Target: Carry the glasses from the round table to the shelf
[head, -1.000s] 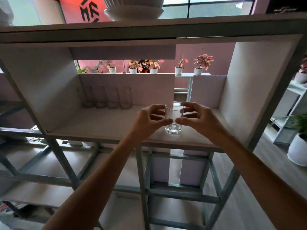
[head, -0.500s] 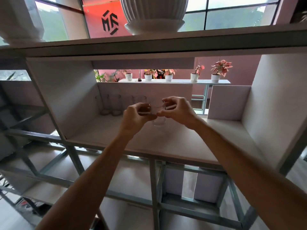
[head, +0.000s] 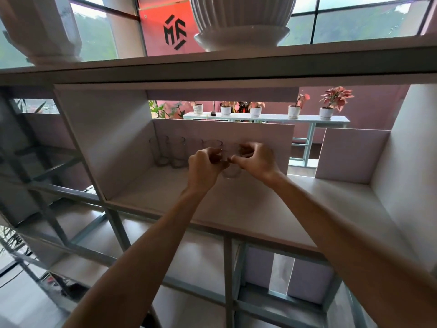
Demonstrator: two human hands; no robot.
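White shelf [head: 272,209] under big windows: left hand [head: 204,168] and right hand [head: 256,160] grip 1 glass [head: 230,170].

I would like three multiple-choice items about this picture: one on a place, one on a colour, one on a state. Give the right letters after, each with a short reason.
1. Where does the row of glasses stand?
A. at the back left of the shelf compartment
B. on the top board
C. on the floor

2. What colour is the ribbed pot on the top board?
A. black
B. white
C. blue

3. How is the short glass held?
A. by the left hand alone
B. by nobody
C. between both hands

Answers:
1 A, the glasses line the rear panel near the left wall.
2 B, its ribs and base are white.
3 C, the left hand and the right hand both close on it.
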